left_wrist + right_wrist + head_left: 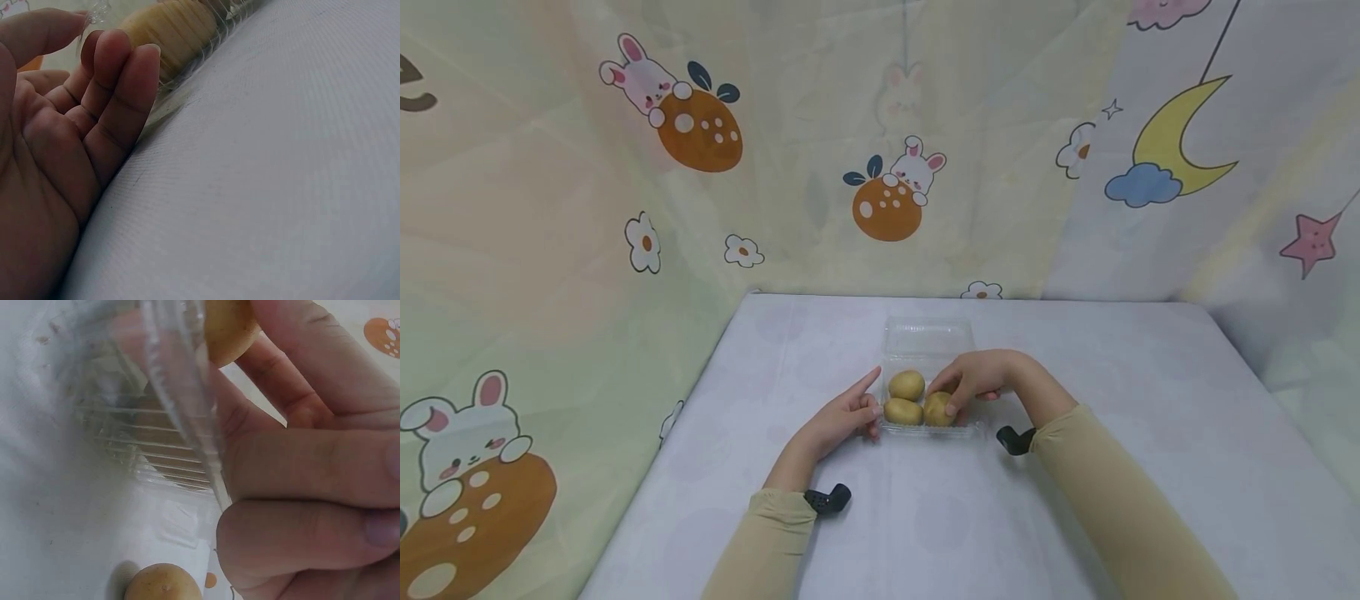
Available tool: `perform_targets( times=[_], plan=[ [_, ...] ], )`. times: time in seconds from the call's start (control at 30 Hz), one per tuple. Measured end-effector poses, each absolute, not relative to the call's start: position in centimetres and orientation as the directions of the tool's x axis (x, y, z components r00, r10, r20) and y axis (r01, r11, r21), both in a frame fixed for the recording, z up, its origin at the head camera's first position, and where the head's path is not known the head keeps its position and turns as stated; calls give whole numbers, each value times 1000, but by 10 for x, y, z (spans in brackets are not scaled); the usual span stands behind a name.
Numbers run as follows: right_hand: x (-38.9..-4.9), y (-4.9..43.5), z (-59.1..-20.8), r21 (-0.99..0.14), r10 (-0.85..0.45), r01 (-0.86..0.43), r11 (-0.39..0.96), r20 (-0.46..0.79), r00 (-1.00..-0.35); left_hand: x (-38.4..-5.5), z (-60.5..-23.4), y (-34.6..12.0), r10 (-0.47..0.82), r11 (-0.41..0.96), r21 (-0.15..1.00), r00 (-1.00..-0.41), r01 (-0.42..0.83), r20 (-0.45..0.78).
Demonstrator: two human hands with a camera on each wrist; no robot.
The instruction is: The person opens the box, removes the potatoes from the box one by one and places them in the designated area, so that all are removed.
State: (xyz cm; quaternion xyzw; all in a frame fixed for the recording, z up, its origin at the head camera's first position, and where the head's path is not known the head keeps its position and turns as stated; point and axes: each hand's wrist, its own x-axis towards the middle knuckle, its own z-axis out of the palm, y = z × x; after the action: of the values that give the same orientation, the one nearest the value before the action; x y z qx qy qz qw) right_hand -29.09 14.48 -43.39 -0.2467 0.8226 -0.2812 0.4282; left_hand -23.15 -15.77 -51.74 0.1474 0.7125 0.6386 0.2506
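A clear plastic clamshell box (pixel 892 431) lies with its lid (pixel 928 337) folded back, away from me. Inside, at left, sit two yellow-brown potatoes, a rear one (pixel 907 385) and a front one (pixel 902 411). Thumb and fingers of my right hand (pixel 981 375) grip a third potato (pixel 938 409) at the box's front right. My left hand (pixel 842 417) is at the box's left side, index finger extended along the rim. Its thumb tip is right at the clear rim in the left wrist view, the other fingers loosely bent beside the wall.
Another potato (pixel 164 584) shows low in the right wrist view. Both wrists carry a small black device, one on the left (pixel 829 499) and one on the right (pixel 1016 440). A white cloth covers the table (pixel 925 533); printed fabric (pixel 805 167) hangs behind it.
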Motion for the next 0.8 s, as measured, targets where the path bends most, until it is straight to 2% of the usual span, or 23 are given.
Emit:
perform_targets(
  times=[0.27,0.8],
  plan=[
    [-290,147,-435,-667,-624,-172,725,-529,-575,-231,-514,-158,531,143,982,-828,-124,-182],
    [-285,162,-434,-704,-644,-201,681,-445,-622,-232,-515,-158,535,144,980,-823,-134,-191]
  ],
)
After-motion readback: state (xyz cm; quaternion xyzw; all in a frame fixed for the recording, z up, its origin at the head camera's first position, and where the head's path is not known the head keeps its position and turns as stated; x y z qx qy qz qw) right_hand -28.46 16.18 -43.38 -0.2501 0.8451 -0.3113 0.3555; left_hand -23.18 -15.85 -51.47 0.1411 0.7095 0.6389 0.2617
